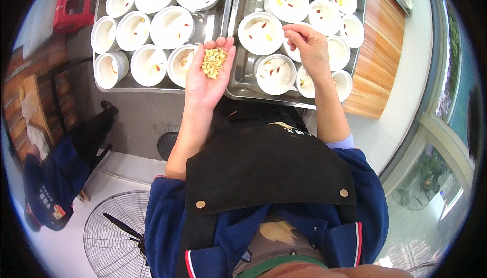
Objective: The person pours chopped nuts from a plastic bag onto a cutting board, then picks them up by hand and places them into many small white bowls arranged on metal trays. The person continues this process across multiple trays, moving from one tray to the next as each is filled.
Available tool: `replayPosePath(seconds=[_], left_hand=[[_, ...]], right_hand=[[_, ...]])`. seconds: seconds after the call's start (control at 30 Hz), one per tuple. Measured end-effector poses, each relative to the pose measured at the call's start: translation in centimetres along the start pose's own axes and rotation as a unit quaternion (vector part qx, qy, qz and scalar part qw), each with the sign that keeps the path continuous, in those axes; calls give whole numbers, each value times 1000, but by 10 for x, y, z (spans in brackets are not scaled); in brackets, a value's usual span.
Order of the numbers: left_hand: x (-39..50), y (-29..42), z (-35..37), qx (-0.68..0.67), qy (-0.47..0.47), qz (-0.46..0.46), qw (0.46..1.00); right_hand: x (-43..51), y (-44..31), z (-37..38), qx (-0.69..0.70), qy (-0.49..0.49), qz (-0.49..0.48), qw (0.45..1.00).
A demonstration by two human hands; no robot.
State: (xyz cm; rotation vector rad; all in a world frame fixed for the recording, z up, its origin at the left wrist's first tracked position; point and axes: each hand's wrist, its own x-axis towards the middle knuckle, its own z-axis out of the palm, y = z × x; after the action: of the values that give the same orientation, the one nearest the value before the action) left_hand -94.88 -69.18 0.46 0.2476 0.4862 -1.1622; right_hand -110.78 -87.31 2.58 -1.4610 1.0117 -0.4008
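Note:
My left hand [207,76] lies palm up, cupping a small heap of pale yellow dried slices [214,63] near the gap between two metal trays. Over the right metal tray [243,82] is my right hand [310,49], thumb and fingertips drawn together above a white cup; whether a piece is between them cannot be told. White cups [276,74] on this tray hold small red berries and yellow bits, some with thin brown strands. The left metal tray [213,21] carries similar white cups [149,65], several with red and yellow pieces inside.
A wood-grain board [374,57] lies right of the trays, with another tray of cups beyond. At the upper left is a red plastic crate or stool [76,9]. A wire-caged fan [116,236] stands at the lower left, near another person [62,186] in dark blue.

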Motion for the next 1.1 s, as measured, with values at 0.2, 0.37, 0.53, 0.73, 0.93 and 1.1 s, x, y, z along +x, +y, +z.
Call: replayPosePath(seconds=[0.2, 0.37, 0.53, 0.73, 0.93, 1.1], left_hand=[[-1, 6, 2, -10, 11, -8, 1000], [1, 5, 6, -11, 13, -23, 1000], [4, 4, 6, -1, 5, -58, 998], [12, 1, 8, 9, -6, -104, 995], [12, -7, 16, 14, 3, -120, 993], [7, -25, 16, 30, 9, -117, 993]], right_hand=[[-18, -1, -34, -48, 63, 30, 996], [-27, 6, -38, -61, 97, 14, 993], [-33, 9, -40, -82, 115, 2, 990], [-48, 12, -40, -63, 143, -26, 987], [-52, 12, -39, -33, 139, 13, 990], [-44, 21, -36, -76, 112, -23, 991]])
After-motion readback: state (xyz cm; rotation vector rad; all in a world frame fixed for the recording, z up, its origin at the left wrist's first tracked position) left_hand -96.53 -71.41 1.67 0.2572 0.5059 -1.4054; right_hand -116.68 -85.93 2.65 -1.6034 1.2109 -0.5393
